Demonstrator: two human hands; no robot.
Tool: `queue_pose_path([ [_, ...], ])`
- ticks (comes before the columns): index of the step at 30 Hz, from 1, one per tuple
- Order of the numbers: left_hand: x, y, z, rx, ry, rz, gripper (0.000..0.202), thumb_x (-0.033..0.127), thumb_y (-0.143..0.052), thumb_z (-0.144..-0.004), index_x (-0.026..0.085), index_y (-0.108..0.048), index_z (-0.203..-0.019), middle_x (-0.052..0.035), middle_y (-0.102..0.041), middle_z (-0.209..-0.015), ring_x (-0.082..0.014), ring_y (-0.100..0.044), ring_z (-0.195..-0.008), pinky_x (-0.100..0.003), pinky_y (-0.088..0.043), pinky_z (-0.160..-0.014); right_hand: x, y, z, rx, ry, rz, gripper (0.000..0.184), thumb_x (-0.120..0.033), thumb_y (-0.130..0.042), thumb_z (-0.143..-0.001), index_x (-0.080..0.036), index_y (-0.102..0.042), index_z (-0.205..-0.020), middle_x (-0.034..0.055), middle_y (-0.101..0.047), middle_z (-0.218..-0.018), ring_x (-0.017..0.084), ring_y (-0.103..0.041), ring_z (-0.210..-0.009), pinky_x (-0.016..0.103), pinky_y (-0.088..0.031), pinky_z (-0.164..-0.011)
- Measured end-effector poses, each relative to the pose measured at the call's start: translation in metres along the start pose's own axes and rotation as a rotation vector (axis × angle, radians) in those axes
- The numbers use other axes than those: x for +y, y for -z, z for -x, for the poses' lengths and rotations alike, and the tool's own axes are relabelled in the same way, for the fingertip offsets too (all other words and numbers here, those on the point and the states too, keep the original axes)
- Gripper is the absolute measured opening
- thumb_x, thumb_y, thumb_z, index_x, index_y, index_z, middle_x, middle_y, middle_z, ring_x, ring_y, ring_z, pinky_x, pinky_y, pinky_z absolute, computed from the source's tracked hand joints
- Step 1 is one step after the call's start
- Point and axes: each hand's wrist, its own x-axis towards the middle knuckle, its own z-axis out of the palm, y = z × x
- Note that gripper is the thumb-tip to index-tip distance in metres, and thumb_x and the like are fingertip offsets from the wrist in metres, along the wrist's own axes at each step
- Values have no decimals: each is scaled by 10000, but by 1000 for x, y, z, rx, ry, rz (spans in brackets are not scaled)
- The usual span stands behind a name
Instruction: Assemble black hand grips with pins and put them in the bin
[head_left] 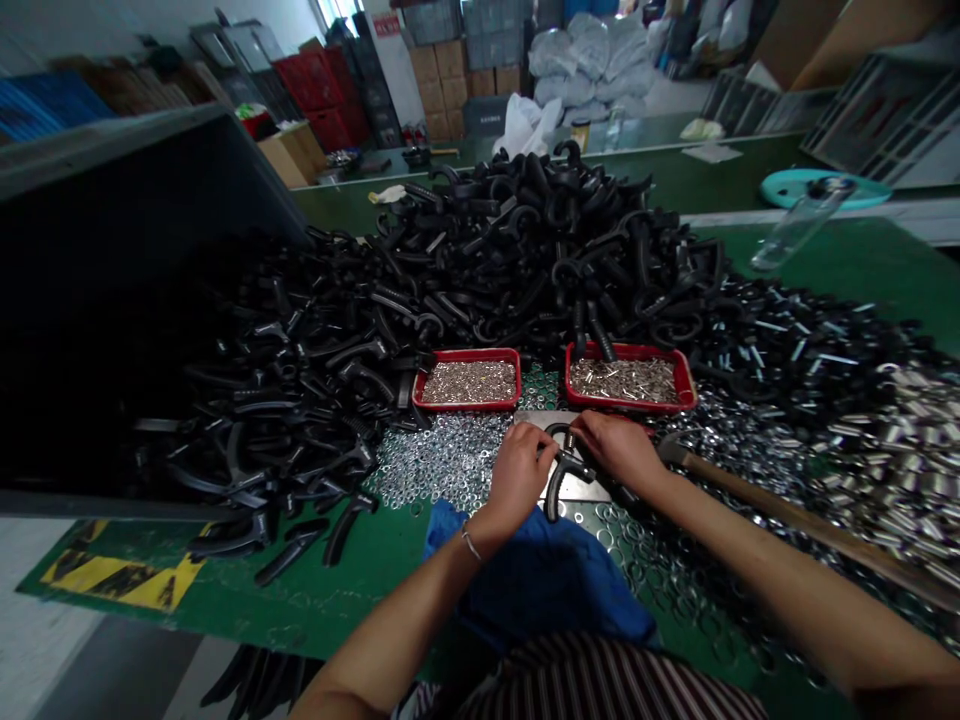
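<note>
My left hand [523,468] is closed with its fingertips on a black curved plastic handle [556,490] over a flat metal plate [596,490]. My right hand [619,448] is pinched at the far end of the same piece, beside a small metallic cylinder [570,440]; what its fingertips hold is partly hidden. Just beyond the hands stand a red tray of tiny metal parts [519,380] and another red tray of small metal pins [686,385]. Blue cloth [547,580] lies close in front of my body.
Black handles [510,250] are heaped behind the trays and spill from a large dark crate [150,135]. Loose washers [442,460] spread on the left. A hammer [750,490] lies right, near metal sleeves [915,450]. A clear bottle [799,230] lies farther back.
</note>
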Motion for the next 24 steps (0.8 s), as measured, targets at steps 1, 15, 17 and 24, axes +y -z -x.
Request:
queue_pose_path([
  [1,0,0,0,6,9,3,69,211,-593,-930,187,-612,-868,-41,-620,-925,-213,-568,-970,-377,-453,-926,3,3,2,-13,14,-33,263,-334,-431,-1007,-186,-649,-1000,104,-746,-949,245,-706,-843,300,-476,-714],
  [15,6,-2,0,-185,-241,-452,164,203,-450,-990,153,-604,-958,-87,-622,-991,-242,-549,-973,-383,-466,-902,121,60,136,2,73,290,319,-441,-424,-975,-206,-585,-831,140,-619,-751,315,-544,-742,464,-425,-709],
  [17,12,1,5,-227,-266,-515,163,204,-458,-986,151,-609,-1015,-95,-634,-1043,-250,-553,-1002,-393,-465,-914,118,66,134,24,74,266,334,-464,-422,-973,-214,-579,-817,134,-614,-752,314,-548,-769,456,-431,-721],
  [24,20,8,31,-267,-238,-511,427,295,-546,-952,153,-483,-1350,-124,-514,-1430,-320,-453,-1290,-483,-402,-1052,77,78,117,-95,-143,-190,314,-510,-371,-988,-233,-516,-959,57,-658,-751,212,-609,-605,314,-454,-562],
])
